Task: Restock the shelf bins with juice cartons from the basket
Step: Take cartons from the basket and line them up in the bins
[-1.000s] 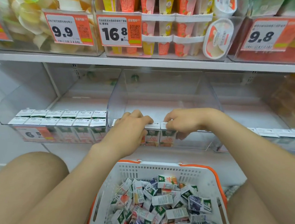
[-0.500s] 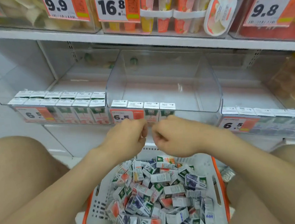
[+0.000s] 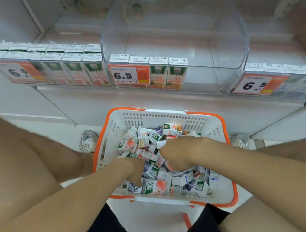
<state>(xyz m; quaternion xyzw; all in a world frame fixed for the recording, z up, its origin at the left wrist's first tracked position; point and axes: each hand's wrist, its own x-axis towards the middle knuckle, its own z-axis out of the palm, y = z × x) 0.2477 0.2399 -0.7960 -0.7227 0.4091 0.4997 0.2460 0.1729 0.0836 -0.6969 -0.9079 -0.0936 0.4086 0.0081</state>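
Head view, looking down: a white basket [image 3: 210, 127] with an orange rim sits on the floor at 6 o'clock between the person's knees, its far wall close under the shelf edge. A shoe [image 3: 87, 142] lies just beside its rim at 9 o'clock.

At 12 o'clock the clear middle bin [image 3: 233, 36] holds only four upright cartons [image 3: 159, 73] in a row along its front, at the left end. The floor of the bin toward 3 o'clock of them and behind them is bare. A price tag [image 3: 127, 75] reading 6.5 covers the front of the first two. The bin at 10 o'clock has two rows of cartons [image 3: 55, 50] at its front; the bin at 3 o'clock [image 3: 292, 84] shows one blurred front row.

The juice cartons [image 3: 154, 186] in the basket are small boxes with green bands and orange, pink or purple fruit prints, lying jumbled on their sides.

The left hand [image 3: 134, 170] and right hand [image 3: 179, 154] are both down in the pile with knuckles up and fingers curled under. I cannot tell whether either grips a carton.
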